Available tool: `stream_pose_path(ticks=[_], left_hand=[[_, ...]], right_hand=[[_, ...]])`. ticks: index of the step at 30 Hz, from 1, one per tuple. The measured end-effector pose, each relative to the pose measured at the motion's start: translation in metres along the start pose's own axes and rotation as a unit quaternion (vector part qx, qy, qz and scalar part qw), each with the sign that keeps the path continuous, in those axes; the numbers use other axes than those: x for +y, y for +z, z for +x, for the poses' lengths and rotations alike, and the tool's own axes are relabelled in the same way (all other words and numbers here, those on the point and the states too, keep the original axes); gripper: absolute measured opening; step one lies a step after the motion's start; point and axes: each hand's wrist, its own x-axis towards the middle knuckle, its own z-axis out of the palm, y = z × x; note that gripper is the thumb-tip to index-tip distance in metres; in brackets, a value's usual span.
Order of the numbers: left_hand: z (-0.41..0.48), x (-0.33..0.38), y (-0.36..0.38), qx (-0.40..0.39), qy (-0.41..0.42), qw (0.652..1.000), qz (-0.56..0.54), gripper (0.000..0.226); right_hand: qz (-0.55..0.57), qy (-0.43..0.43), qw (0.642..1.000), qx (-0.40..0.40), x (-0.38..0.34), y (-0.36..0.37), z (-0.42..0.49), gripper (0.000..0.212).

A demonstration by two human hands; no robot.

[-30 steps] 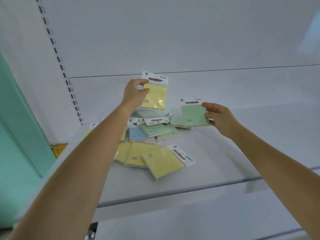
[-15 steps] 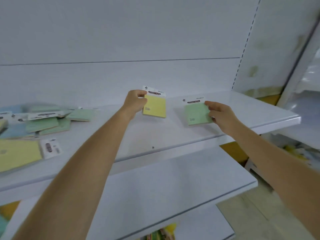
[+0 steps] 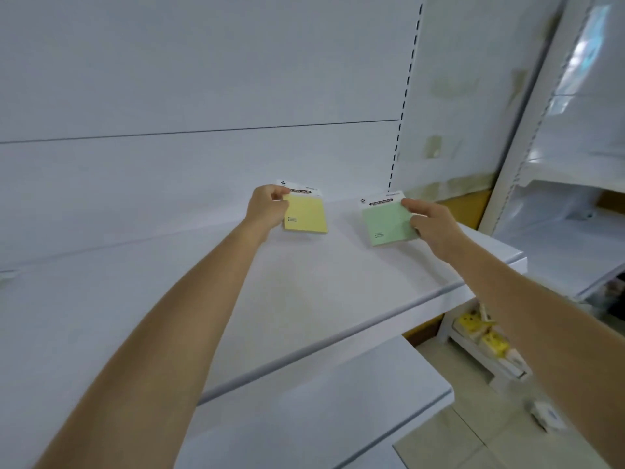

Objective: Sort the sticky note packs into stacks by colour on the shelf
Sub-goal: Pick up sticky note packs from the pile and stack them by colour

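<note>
White shelf (image 3: 304, 282) fills our view. Our left grip (image 3: 267, 208) pinches the yellow pack (image 3: 307, 216) and our right grip (image 3: 427, 220) pinches the green pack (image 3: 387, 225). Both packs are low near the shelf's back. We think we hold them apart so each colour gets its own stack.

We take the slotted upright (image 3: 404, 96) as our marker. Left of it we see a plain white back panel (image 3: 203, 79) crossed by one thin horizontal seam (image 3: 203, 131). Right of it stands a white side panel (image 3: 473, 79) with yellowish stained patches (image 3: 433, 147), and at its foot an orange-brown strip (image 3: 470, 208). Farther right we find a neighbouring white shelving unit (image 3: 575, 214). Well below the upright lie a lower shelf (image 3: 304, 418) and a pale tiled floor (image 3: 473, 445). Below and right of the upright, a low rack holds yellow packaged goods (image 3: 490, 340); a small white object (image 3: 549, 416) lies on the floor beyond them.
</note>
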Motion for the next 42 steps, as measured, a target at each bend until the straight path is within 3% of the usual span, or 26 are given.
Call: stream_pose_path(ticks=[7,11,14,17,19,23,26,34,42], left_hand=[[0.035,0.002,0.068,-0.009,-0.024,1.000,0.008,0.033],[0.046,-0.007,0.095,0.028,-0.056,0.998,0.001,0.028],[0.049,-0.016,0.114,0.069,-0.039,0.994,0.076,0.026],[0.048,-0.015,0.127,0.093,0.027,0.977,0.191,0.025],[0.045,-0.014,0.130,0.072,0.039,0.966,0.245,0.027],[0.035,-0.020,0.123,-0.011,-0.010,0.954,0.300,0.060],[0.032,-0.023,0.124,-0.015,0.001,0.940,0.340,0.057],[0.030,-0.021,0.129,-0.009,-0.008,0.917,0.398,0.059],[0.029,-0.022,0.128,0.005,0.009,0.923,0.384,0.058]], right_hand=[[-0.027,0.032,0.999,-0.019,0.015,-0.032,0.079,0.049],[-0.052,0.019,0.998,-0.038,0.022,-0.028,0.122,0.046],[-0.124,-0.021,0.990,-0.057,0.036,-0.022,0.144,0.044],[-0.185,-0.071,0.980,-0.020,0.048,-0.016,0.160,0.038],[-0.242,-0.101,0.965,-0.024,0.055,-0.012,0.166,0.035],[-0.325,-0.134,0.933,-0.082,0.060,-0.013,0.164,0.041],[-0.356,-0.156,0.914,-0.117,0.057,-0.014,0.157,0.046],[-0.356,-0.187,0.906,-0.133,0.059,-0.013,0.159,0.041],[-0.390,-0.193,0.889,-0.145,0.063,-0.007,0.168,0.044]])
